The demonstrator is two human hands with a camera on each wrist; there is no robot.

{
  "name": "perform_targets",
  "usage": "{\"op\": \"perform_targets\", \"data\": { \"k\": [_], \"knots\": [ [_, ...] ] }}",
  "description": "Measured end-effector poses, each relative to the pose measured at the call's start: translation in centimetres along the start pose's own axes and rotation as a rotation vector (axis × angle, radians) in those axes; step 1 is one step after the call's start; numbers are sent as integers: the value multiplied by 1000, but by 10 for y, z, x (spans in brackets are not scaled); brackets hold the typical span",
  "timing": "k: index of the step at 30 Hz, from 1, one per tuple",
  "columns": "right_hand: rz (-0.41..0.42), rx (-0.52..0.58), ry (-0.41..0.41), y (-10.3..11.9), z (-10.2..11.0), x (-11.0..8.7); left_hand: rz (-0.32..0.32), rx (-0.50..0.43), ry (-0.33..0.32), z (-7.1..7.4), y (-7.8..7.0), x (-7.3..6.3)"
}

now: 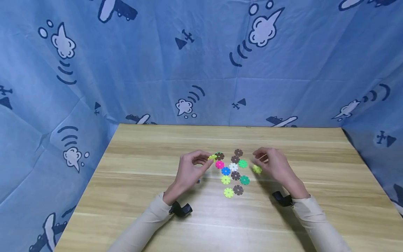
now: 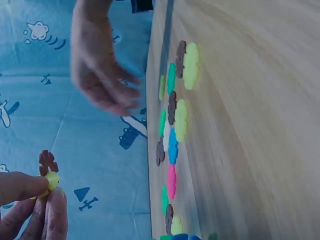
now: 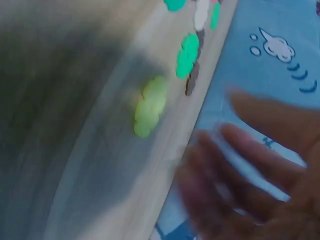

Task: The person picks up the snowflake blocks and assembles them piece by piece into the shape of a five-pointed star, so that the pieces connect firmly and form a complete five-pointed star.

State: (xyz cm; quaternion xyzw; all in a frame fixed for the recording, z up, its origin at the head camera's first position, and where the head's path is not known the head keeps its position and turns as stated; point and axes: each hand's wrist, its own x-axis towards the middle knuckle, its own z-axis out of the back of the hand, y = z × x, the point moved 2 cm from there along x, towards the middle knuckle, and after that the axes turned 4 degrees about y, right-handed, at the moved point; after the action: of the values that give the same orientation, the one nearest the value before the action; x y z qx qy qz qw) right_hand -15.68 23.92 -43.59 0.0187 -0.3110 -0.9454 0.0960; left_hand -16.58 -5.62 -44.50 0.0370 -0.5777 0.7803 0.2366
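Observation:
My left hand [image 1: 192, 169] pinches a yellow notched disc [image 2: 53, 180] between thumb and fingers, with a brown notched disc [image 2: 48, 162] standing up against it. Blurred in the right wrist view, my right hand [image 1: 277, 168] hovers with bent fingers and nothing between them. Close to its fingertips a yellow-green disc [image 3: 150, 107] lies on the table, apart from the fingers. Between the hands lie several flat notched discs, among them a pink disc [image 1: 219, 165], a blue disc [image 1: 225, 170], a white disc [image 1: 233, 167] and a green disc [image 1: 244, 180].
The wooden table [image 1: 141, 140] meets a blue patterned curtain [image 1: 214, 70] at its back and sides. Nearer the front lie a yellow disc [image 1: 228, 193] and a brown disc [image 1: 238, 190]. A small blue piece [image 1: 198, 181] shows partly beside the left wrist.

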Motion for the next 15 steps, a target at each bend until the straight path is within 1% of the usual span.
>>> {"op": "perform_targets", "data": {
  "k": [3,5,9,15],
  "knots": [
    [-20,-40,83,-9,-3,-1,21,-29,-6,1,-1,1],
    [-27,-42,115,-13,-6,0,23,-34,-10,1,-2,1],
    [-58,-23,122,-21,-10,1,13,-21,-10,2,-3,3],
    [-84,6,130,-27,-9,3,1,37,-12,2,-3,3]
  ]
}}
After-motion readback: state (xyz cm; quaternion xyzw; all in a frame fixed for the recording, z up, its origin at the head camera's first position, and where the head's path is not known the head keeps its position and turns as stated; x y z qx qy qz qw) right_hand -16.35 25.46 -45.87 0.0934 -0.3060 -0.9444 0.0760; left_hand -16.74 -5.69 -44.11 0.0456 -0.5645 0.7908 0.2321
